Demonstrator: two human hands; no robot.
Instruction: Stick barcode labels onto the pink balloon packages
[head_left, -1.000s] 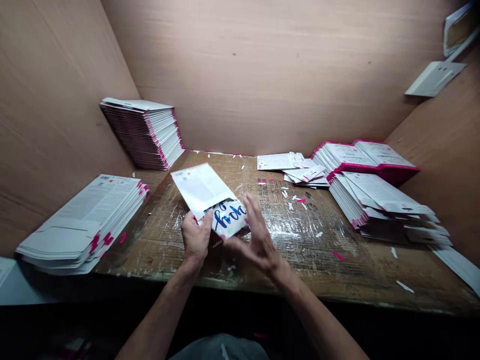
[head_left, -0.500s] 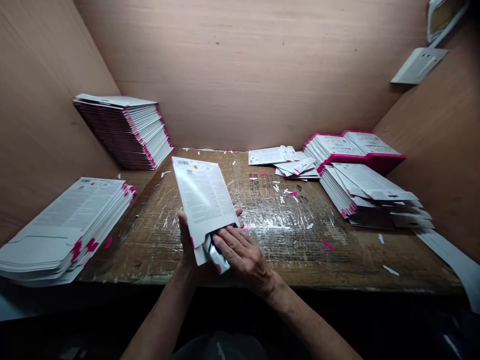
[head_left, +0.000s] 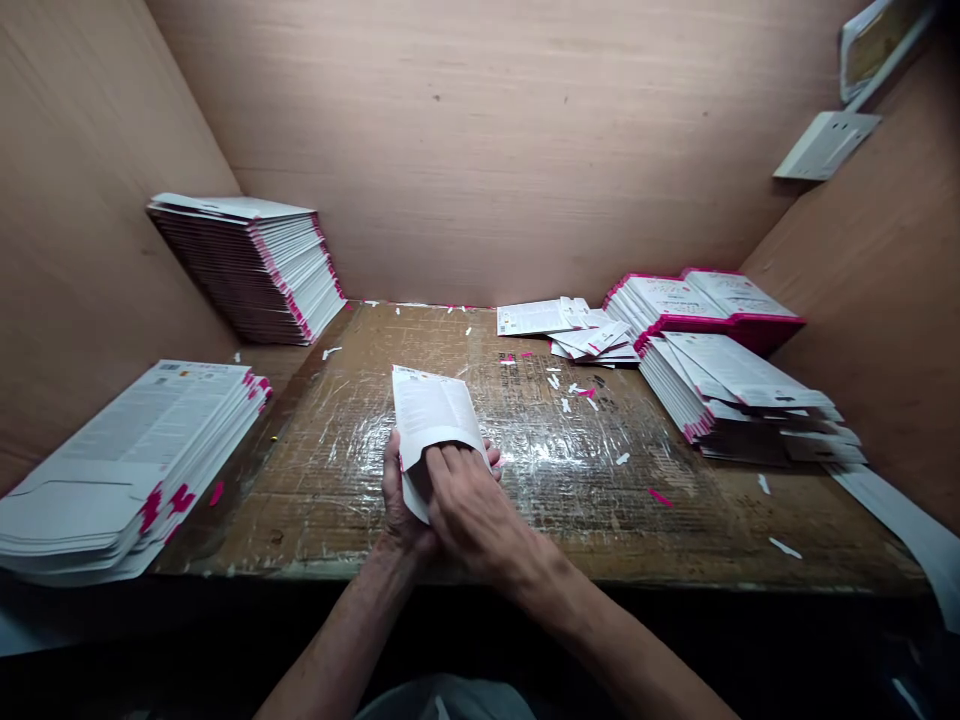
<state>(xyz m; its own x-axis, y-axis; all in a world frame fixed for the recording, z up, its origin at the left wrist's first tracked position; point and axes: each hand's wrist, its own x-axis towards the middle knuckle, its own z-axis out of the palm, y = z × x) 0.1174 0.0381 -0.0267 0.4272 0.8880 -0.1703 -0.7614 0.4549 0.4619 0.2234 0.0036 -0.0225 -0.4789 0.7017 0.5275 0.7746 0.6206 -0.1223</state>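
Observation:
My left hand (head_left: pixel 400 505) grips a white printed cardboard envelope (head_left: pixel 439 408) from beneath, its fingers wrapping round to the right edge. The envelope's open mouth faces me and bulges apart. Into that mouth reaches my right hand (head_left: pixel 476 510), with the fingertips hidden inside, so whether they grip anything cannot be told. Nothing of the shiny packet shows outside the envelope.
Flat envelopes (head_left: pixel 135 430) are stacked at left, below a taller pile (head_left: pixel 289 260). More envelopes (head_left: pixel 742 370) and pink-edged ones (head_left: pixel 690 292) stand at right; loose ones (head_left: pixel 540 317) lie at the back. Paper scraps (head_left: pixel 658 497) dot the film-covered cardboard tabletop (head_left: pixel 315 500).
The shiny packet that stuck out of the envelope is now out of sight. My right fingers have gone deeper into the mouth, and the envelope has moved lower and slightly right.

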